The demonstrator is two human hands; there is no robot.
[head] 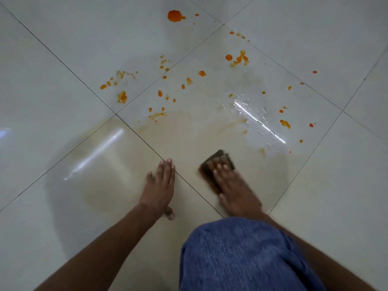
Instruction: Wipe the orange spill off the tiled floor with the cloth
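Observation:
Orange drops and blobs of the spill (238, 58) lie scattered over the far half of the pale tiled floor (63, 101), with the biggest blob (175, 16) at the top. Faint orange smears curve across the middle tile. My right hand (235, 185) presses flat on a folded dark cloth (218, 161), stained orange-brown, and is blurred by motion. My left hand (160, 187) lies flat on the tile beside it, palm down, fingers apart, holding nothing.
A wet patch (258, 120) glints to the right of the cloth. My knee in blue denim (241, 257) fills the bottom middle. Dark grout lines cross the floor diagonally.

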